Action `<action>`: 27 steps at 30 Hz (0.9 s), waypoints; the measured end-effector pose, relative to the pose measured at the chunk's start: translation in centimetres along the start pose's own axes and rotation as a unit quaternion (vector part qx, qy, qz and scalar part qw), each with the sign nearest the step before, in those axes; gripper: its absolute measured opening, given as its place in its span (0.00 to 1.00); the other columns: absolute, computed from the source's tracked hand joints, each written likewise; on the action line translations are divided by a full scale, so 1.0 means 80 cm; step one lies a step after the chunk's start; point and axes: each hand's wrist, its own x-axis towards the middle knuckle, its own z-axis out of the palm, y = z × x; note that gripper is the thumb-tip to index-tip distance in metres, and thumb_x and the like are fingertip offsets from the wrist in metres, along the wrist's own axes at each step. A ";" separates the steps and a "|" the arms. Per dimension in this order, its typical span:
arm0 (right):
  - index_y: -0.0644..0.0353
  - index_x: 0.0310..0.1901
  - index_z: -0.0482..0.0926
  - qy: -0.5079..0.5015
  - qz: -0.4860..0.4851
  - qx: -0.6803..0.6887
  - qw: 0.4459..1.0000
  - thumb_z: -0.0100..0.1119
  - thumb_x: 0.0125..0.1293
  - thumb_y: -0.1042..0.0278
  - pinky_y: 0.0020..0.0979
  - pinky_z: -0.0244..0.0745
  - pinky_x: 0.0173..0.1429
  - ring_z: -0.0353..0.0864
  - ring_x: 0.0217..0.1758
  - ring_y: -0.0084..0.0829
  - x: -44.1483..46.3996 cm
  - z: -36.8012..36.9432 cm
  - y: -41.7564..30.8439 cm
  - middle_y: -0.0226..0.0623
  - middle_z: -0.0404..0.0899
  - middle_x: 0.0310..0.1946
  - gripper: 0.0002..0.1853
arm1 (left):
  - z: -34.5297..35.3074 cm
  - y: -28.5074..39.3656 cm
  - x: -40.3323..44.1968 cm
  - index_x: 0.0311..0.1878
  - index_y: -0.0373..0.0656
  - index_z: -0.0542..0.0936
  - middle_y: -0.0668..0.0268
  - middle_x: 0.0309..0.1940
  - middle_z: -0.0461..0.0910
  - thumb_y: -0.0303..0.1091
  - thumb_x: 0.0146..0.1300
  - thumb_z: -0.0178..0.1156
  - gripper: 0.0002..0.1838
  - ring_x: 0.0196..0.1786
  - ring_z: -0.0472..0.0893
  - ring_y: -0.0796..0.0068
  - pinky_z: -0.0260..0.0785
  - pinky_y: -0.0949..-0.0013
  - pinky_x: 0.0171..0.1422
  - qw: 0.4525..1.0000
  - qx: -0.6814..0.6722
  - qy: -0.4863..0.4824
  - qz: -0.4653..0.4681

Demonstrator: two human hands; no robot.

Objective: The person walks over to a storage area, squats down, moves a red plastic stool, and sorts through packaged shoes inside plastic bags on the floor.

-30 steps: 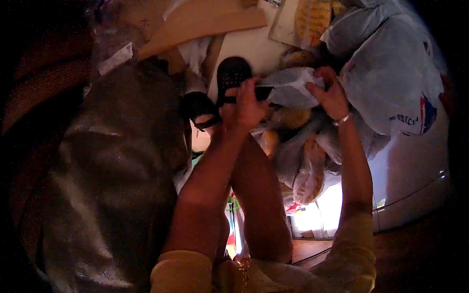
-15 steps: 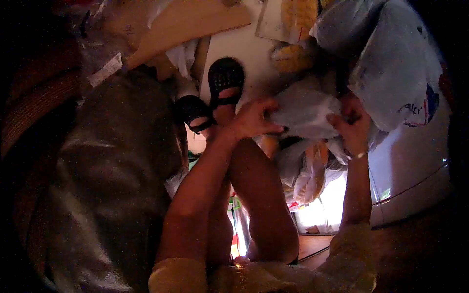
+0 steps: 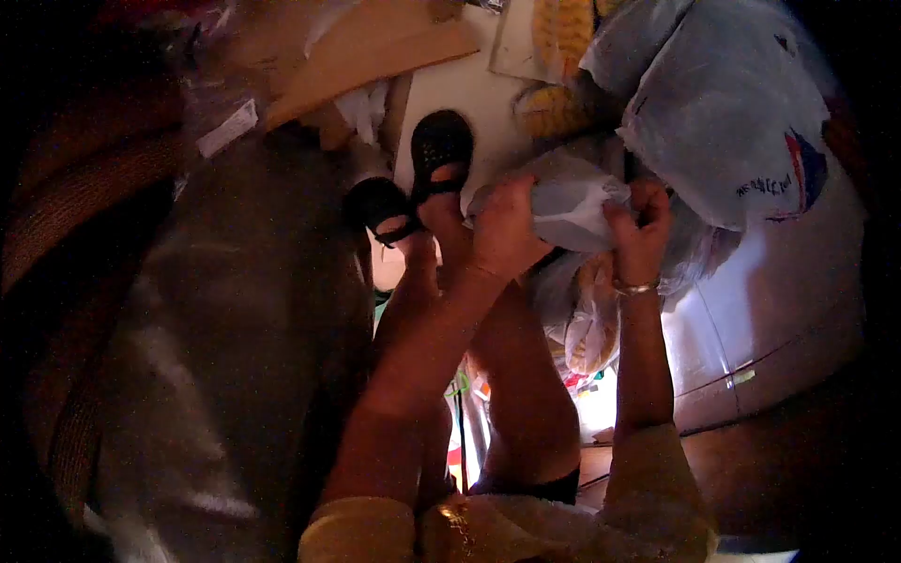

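Note:
A whitish translucent plastic bag (image 3: 574,202) is stretched between my two hands above my knees. My left hand (image 3: 507,225) is wrapped round its left side. On the right, my right hand (image 3: 643,225), with a bracelet at the wrist, pinches the bag's gathered end between thumb and fingers. Beneath the bag lies a clear bag with an orange-brown item (image 3: 591,324) inside; its upper part is hidden. What the held bag contains is too dim to make out.
A large pale bag with blue and red print (image 3: 727,127) stands at the right. A big dark sack (image 3: 235,347) fills the left. Brown cardboard (image 3: 375,52) lies at the top, near yellow patterned packs (image 3: 563,42). My feet wear black shoes (image 3: 441,150).
The left hand has moved right and closed round the bag's side, where half a second ago its fingers were apart. The right hand has shifted slightly left, still on the gathered end.

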 end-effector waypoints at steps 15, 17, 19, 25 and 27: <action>0.57 0.18 0.64 0.055 0.010 0.100 0.993 0.60 0.50 0.72 0.20 0.52 0.27 0.55 0.23 0.15 -0.105 -0.037 -0.129 0.19 0.61 0.16 0.13 | -0.081 0.115 -0.160 0.40 0.38 0.71 0.55 0.30 0.76 0.43 0.34 0.68 0.29 0.35 0.77 0.56 0.70 0.59 0.39 0.989 0.120 0.074 -0.051; 0.56 0.17 0.64 0.044 0.021 0.131 0.990 0.59 0.52 0.72 0.19 0.51 0.26 0.55 0.22 0.15 -0.107 -0.046 -0.143 0.19 0.61 0.16 0.14 | -0.087 0.137 -0.175 0.40 0.38 0.71 0.54 0.30 0.76 0.43 0.33 0.68 0.30 0.35 0.77 0.56 0.70 0.59 0.38 0.985 0.126 0.113 -0.028; 0.56 0.17 0.64 0.047 0.009 0.103 0.994 0.59 0.52 0.72 0.18 0.51 0.26 0.55 0.22 0.14 -0.098 -0.065 -0.138 0.19 0.62 0.17 0.14 | -0.087 0.163 -0.179 0.41 0.37 0.70 0.54 0.30 0.76 0.43 0.33 0.69 0.31 0.35 0.78 0.56 0.70 0.59 0.37 0.987 0.122 0.071 -0.075; 0.56 0.18 0.66 0.012 0.040 0.159 0.986 0.59 0.52 0.71 0.18 0.52 0.27 0.57 0.23 0.13 -0.123 -0.076 -0.186 0.19 0.64 0.18 0.12 | -0.100 0.195 -0.220 0.43 0.38 0.68 0.54 0.30 0.76 0.44 0.31 0.70 0.34 0.34 0.78 0.56 0.70 0.59 0.36 0.980 0.122 0.145 -0.063; 0.56 0.18 0.66 0.012 0.056 0.165 0.985 0.59 0.52 0.70 0.18 0.52 0.27 0.58 0.23 0.13 -0.126 -0.087 -0.205 0.19 0.64 0.19 0.12 | -0.106 0.214 -0.229 0.43 0.38 0.67 0.54 0.30 0.76 0.45 0.30 0.70 0.36 0.34 0.78 0.56 0.70 0.59 0.36 0.981 0.134 0.129 -0.061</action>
